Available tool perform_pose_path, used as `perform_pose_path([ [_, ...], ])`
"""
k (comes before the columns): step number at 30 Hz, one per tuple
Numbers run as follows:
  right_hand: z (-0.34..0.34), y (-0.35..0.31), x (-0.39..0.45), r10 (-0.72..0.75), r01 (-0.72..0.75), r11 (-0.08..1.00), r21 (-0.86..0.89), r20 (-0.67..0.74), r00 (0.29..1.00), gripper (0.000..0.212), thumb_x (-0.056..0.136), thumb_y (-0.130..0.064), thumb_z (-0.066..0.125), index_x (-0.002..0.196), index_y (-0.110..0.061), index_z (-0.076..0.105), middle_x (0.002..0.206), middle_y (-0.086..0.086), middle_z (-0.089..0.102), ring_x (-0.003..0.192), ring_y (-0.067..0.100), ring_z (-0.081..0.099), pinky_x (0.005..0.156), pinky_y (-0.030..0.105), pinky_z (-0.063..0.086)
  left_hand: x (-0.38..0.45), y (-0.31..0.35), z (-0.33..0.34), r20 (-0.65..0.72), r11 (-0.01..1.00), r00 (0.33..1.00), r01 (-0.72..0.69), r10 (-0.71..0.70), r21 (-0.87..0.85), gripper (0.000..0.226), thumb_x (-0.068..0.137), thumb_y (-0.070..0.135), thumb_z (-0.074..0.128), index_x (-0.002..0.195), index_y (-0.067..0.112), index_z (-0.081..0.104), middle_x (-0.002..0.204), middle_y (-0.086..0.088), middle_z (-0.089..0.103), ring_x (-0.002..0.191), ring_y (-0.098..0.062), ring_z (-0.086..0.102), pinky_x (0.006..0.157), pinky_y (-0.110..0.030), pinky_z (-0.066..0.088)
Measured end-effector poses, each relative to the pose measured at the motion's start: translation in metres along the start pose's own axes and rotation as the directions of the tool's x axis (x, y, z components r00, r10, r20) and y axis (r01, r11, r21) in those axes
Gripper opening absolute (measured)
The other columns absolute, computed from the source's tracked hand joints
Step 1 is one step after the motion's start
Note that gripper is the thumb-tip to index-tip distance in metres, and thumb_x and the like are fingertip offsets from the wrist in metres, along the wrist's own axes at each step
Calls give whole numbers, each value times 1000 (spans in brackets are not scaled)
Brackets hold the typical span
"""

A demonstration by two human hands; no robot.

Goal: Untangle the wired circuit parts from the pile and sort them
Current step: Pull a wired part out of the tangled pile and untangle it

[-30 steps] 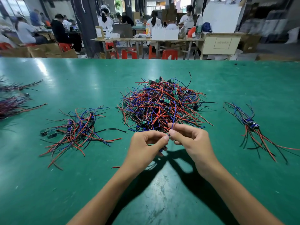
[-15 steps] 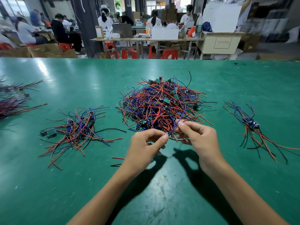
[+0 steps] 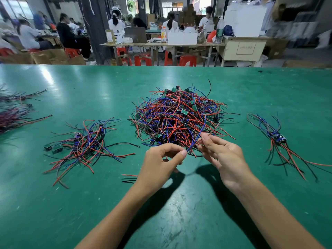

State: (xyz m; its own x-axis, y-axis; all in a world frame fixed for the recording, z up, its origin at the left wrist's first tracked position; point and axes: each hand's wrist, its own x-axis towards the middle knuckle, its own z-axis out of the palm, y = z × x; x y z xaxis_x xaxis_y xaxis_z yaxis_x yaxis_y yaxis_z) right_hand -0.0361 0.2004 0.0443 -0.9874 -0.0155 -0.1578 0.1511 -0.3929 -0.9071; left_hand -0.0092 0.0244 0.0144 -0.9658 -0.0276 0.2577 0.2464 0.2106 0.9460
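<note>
One thin blue wire (image 3: 195, 141) is pinched at its near end by the left hand (image 3: 162, 161) and farther up by the right hand (image 3: 221, 155). Untangling is judged under way; beyond both grips lies the tangled red-and-blue wire pile (image 3: 177, 114), from which a slow pull is needed.

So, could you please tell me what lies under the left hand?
Under the left hand a red wire and a black wire stick out on the green table. The part they belong to is covered.
</note>
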Motion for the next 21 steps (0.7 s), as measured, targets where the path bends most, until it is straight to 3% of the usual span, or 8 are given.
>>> perform_pose_path([
  [6,-3,1,2,12,-12,997,-78,-1,1000,16,89,-21,73,102,-13,77,87,-1,77,70,6,67,60,15,54,0,-1,-1,22,1000,1000,-23,23,11,6,92,16,73,89,16,78,78,-6,73,76,-24,69,58,-28,58],
  [12,-3,0,2,-6,15,979,-203,42,999,16,89,-32,73,101,-25,81,87,-9,75,66,2,59,58,13,50,-1,-4,0,58,999,998,-16,14,29,5,91,17,74,93,15,79,83,-2,73,77,-22,69,60,-29,60],
  [17,-2,5,2,-145,164,934,-318,81,986,12,92,-32,71,96,-29,82,83,-9,75,67,1,59,58,13,49,-1,-3,0,53,1000,999,11,-11,-10,7,92,16,73,92,12,79,81,-8,73,72,-15,67,60,-31,60],
  [21,3,16,0,-278,347,800,-490,210,937,14,95,-32,68,95,-29,82,79,-10,76,69,-1,61,64,14,48,2,0,-1,25,997,1000,20,-18,-73,8,93,13,72,92,8,79,77,-13,71,69,-14,67,58,-29,59],
])
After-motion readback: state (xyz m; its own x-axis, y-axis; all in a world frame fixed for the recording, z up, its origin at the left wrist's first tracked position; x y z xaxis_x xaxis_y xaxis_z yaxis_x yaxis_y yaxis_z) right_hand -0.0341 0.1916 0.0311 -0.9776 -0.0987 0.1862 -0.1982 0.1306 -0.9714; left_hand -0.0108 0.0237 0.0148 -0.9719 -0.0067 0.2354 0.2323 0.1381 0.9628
